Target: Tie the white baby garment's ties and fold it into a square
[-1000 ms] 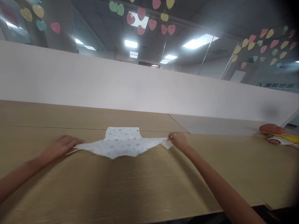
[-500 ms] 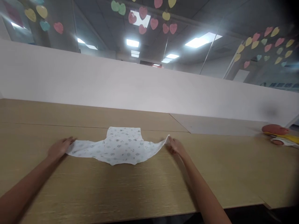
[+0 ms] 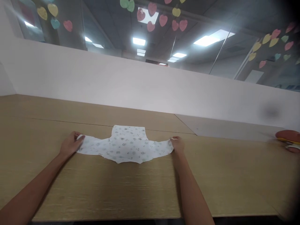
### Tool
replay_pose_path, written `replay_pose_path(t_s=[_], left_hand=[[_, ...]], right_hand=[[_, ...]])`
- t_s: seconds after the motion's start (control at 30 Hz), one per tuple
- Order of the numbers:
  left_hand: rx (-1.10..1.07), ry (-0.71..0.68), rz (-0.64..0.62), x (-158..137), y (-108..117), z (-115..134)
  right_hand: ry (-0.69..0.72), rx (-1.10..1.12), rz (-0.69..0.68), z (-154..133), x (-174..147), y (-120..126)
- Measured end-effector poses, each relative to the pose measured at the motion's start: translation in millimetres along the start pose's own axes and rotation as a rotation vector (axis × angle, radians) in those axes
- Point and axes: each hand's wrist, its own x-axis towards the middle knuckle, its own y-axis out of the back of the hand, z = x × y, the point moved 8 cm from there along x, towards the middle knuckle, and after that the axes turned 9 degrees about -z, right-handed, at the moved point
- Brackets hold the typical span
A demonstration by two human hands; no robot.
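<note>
A small white baby shirt (image 3: 128, 144) with a scattered print lies spread on the wooden table, its sleeves stretched out to both sides and its neck edge curving toward me. My left hand (image 3: 70, 144) pinches the end of the left sleeve, thumb on top of the cloth. At the opposite cuff, my right hand (image 3: 178, 144) has its fingers closed on the other sleeve's end; it is slightly blurred. The shirt's body lies flat between the two hands, touched by neither.
The light wooden table (image 3: 112, 193) has seams across it and a front edge near me. Behind it rises a white wall (image 3: 131, 84) below glass with heart-shaped paper notes (image 3: 163, 20). A reddish item (image 3: 287, 136) with yellow and white parts sits at the far right.
My right hand has brought its raised sleeve end down, and that sleeve now lies flatter. The left hand's thumb has come over the other cuff. The whole view has shifted slightly.
</note>
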Motion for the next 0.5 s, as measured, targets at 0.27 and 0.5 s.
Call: replay_pose_path(t_s=[0.27,0.5], left_hand=[[-0.004,-0.026,-0.076,-5,0,9],[-0.002,-0.023,-0.066,-4,0,7]], right_hand=[[0.1,0.737,-0.09,-78,-41,-3],[0.187,1.283,-0.537,-155,-101,-50]])
